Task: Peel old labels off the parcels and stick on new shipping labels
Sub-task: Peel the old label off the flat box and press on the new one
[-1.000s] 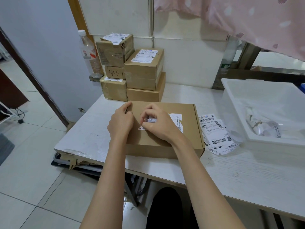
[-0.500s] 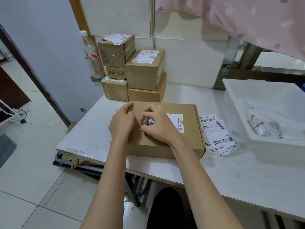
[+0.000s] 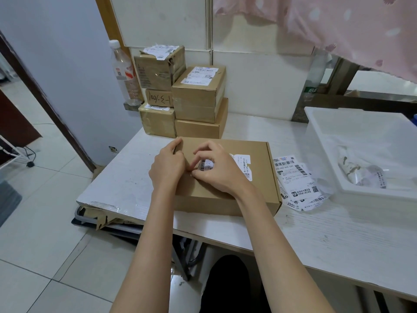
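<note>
Home parcel-packing corner: stacked cardboard parcels (image 3: 180, 96) and loose shipping labels (image 3: 295, 179) on a white table (image 3: 327, 240), tiled floor (image 3: 45, 233), hanging pink cloth (image 3: 338, 26).

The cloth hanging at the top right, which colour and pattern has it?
Pink cloth with pale spots, in the head view.

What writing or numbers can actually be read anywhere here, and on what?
"100/-3-1", handwritten and upside down, on the small brown cardboard box in the left stack.
"050-050-V05-220", roughly, on the top white paper label beside the flat brown parcel.
All other labels and the clear plastic bottle: too blurred.
</note>
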### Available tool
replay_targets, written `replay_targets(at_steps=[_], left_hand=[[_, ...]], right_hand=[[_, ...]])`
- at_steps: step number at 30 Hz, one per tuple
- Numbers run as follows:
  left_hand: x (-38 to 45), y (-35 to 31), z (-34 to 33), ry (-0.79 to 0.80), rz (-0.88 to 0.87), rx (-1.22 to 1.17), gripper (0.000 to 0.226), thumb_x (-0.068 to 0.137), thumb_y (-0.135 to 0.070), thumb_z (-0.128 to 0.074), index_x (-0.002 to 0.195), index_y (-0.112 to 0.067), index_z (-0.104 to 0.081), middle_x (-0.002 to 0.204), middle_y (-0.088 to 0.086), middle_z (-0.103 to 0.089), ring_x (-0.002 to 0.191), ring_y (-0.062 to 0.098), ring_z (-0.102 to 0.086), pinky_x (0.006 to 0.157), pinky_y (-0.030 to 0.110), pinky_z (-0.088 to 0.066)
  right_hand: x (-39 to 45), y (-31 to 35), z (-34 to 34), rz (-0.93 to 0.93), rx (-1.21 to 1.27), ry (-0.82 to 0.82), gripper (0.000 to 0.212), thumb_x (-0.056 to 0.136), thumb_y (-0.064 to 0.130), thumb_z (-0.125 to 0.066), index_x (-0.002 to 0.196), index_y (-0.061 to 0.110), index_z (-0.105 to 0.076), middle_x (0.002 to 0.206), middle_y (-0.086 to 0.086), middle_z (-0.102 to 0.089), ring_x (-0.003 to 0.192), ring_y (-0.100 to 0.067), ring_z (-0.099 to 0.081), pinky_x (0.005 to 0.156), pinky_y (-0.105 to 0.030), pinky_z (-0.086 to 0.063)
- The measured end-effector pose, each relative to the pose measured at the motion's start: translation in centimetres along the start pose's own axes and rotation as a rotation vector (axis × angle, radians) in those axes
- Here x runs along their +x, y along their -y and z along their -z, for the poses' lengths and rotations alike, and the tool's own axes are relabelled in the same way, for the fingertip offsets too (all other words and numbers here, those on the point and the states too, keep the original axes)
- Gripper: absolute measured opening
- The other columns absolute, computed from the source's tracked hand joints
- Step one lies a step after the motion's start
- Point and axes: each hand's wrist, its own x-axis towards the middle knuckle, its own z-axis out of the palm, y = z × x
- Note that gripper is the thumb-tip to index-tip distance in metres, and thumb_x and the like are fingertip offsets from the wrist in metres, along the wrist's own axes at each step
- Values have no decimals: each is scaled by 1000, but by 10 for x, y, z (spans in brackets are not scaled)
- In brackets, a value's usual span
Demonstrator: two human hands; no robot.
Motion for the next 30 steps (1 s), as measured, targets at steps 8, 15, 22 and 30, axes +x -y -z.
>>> replay_targets(at_steps=[8,15,22,30], left_hand=[[0,1,0,-1,-8,1,54,96,-15,-38,140,-43,-48,140,-1,-54,121,27,-51,82,30,-33],[0,1,0,-7,-9,-5,54,97,-15,-37,140,-44,-48,139,-1,-55,118,26,-52,82,30,-32],[-1,0,0,-11,-5,-1,54,96,-13,-37,140,-42,-48,140,-2,-55,121,26,-51,82,30,-30],[-2,-1,0,-15,-4,13,54,95,-14,-36,140,-43,-48,141,-2,-54,124,26,-49,84,32,-30]], right_hand=[[2,-2,2,-9,-35,54,12,81,12,-73,72,19,-68,108,4,-53,110,-13,-46,89,-17,-33],[-1,2,9,-86,183,59,22,78,0,-68,66,18,-65,107,6,-50,107,-10,-52,93,-21,-45],[-2,4,5,-54,232,-141,31,75,2,-68,99,23,-64,115,3,-48,102,-8,-57,84,-13,-43],[-5,5,-8,128,-288,-236,52,57,45,-82,94,23,-52,111,8,-41,95,-10,-47,89,-32,-38]])
